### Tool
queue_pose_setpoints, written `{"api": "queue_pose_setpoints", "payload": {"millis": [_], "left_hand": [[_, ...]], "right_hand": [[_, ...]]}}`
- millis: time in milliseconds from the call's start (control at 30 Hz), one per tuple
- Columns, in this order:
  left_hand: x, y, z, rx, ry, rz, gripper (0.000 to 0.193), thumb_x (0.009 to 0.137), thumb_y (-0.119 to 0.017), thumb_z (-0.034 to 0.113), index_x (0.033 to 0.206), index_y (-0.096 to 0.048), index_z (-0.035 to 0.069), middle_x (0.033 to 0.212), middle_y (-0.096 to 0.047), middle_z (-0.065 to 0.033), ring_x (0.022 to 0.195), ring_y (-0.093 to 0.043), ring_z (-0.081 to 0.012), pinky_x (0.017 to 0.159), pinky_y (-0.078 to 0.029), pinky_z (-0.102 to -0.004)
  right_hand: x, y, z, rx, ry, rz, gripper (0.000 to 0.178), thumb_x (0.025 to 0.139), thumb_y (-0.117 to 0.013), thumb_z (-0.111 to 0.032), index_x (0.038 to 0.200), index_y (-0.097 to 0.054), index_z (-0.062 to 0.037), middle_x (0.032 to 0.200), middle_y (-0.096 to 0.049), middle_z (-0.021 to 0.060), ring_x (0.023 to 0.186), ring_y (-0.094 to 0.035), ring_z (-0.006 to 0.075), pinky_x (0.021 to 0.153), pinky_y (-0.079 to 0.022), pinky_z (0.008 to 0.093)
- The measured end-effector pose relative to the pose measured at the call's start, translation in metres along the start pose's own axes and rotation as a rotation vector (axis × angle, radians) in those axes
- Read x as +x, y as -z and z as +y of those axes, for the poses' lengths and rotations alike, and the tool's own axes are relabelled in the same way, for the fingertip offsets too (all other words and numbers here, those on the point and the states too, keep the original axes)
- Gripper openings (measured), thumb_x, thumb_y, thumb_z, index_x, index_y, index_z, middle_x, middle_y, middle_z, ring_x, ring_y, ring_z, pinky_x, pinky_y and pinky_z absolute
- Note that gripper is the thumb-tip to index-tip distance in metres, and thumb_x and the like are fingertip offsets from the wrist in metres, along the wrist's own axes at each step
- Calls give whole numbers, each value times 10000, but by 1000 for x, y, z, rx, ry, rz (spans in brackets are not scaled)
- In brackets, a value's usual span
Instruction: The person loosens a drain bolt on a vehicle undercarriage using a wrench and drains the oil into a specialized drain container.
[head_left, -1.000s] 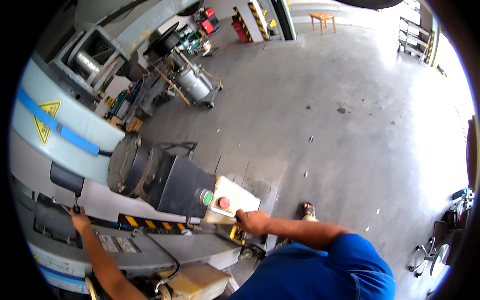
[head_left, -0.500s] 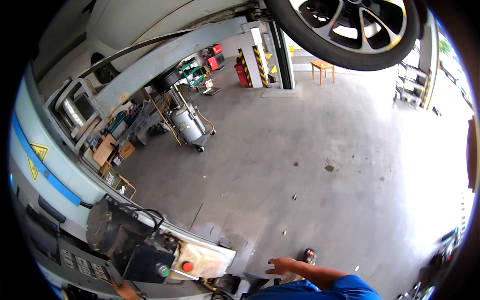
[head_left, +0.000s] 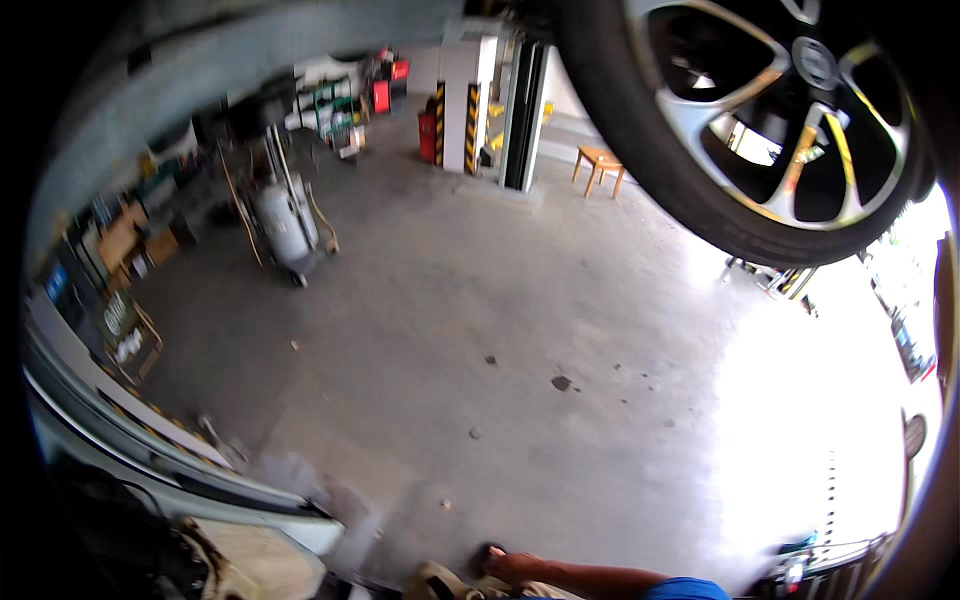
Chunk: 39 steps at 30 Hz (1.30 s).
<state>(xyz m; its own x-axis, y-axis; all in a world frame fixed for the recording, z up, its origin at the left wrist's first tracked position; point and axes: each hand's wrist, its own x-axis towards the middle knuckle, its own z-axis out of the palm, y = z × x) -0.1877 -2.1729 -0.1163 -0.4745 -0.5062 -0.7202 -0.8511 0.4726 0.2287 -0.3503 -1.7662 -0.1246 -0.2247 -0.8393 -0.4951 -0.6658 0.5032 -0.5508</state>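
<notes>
My right hand (head_left: pixel 513 568) is low at the bottom edge, its forearm coming in from the right below a blue sleeve (head_left: pixel 686 588). Its fingers look loosely bent and a little blurred, and I see nothing held in them. It hangs in front of my trouser leg (head_left: pixel 440 582) and a dark shoe, apart from the equipment around. My left hand is out of view. At the lower left sits a lift post's power unit with a yellowed plastic tank (head_left: pixel 255 560). A raised car's wheel (head_left: pixel 800 130) with a black tyre and alloy spokes hangs at the upper right.
A wheeled metal drum unit (head_left: pixel 284 222) stands at the far left near cartons (head_left: pixel 160 246). Farther back are a striped pillar (head_left: pixel 456 125), a dark lift post (head_left: pixel 522 120) and a wooden stool (head_left: pixel 598 166). Stains (head_left: pixel 561 383) dot the grey floor; a metal rack (head_left: pixel 830 570) is at lower right.
The view has swung right and closer to the wheel. My left hand, earlier by the control box, has left the picture. My right hand has dropped lower, nearer my leg.
</notes>
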Motion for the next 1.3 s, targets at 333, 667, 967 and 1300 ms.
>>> {"api": "queue_pose_setpoints", "payload": {"millis": [333, 667, 967, 1300], "left_hand": [[129, -9, 196, -158, -359, -124, 330, 798, -513, 79, 1113, -572, 3, 1057, -593, -220, 952, -590, -315, 808, -457, -394], [231, 113, 420, -233, -858, -476, 557, 747, -623, 136, 1234, -398, -18, 997, -556, -229, 876, -596, -334, 745, -486, -356], [311, 234, 477, -379, -317, -552, 250, 724, -608, 116, 928, -519, 2, 789, -628, -126, 693, -618, -242, 621, -480, -331], [443, 260, 512, -1049, -800, -126, 219, 841, -531, 158, 1016, -568, 32, 788, -576, -96, 672, -543, -214, 591, -464, -335]], "right_hand": [[113, 161, 39, 759, -308, 54, 417, 895, -499, -386, 1242, -486, -155, 986, -625, 116, 902, -614, 222, 791, -482, 340], [279, 341, 129, 1872, -655, 188, 452, 988, -279, -364, 1217, -458, -18, 1085, -566, 100, 929, -565, 191, 821, -464, 342], [424, 435, 162, 1774, -417, 109, 339, 932, -453, -220, 1230, -401, -67, 881, -569, 89, 823, -562, 163, 695, -473, 273], [561, 619, 225, 1722, -462, -156, 309, 940, -440, -238, 1115, -520, 4, 924, -593, 78, 850, -567, 179, 764, -461, 296]]}}
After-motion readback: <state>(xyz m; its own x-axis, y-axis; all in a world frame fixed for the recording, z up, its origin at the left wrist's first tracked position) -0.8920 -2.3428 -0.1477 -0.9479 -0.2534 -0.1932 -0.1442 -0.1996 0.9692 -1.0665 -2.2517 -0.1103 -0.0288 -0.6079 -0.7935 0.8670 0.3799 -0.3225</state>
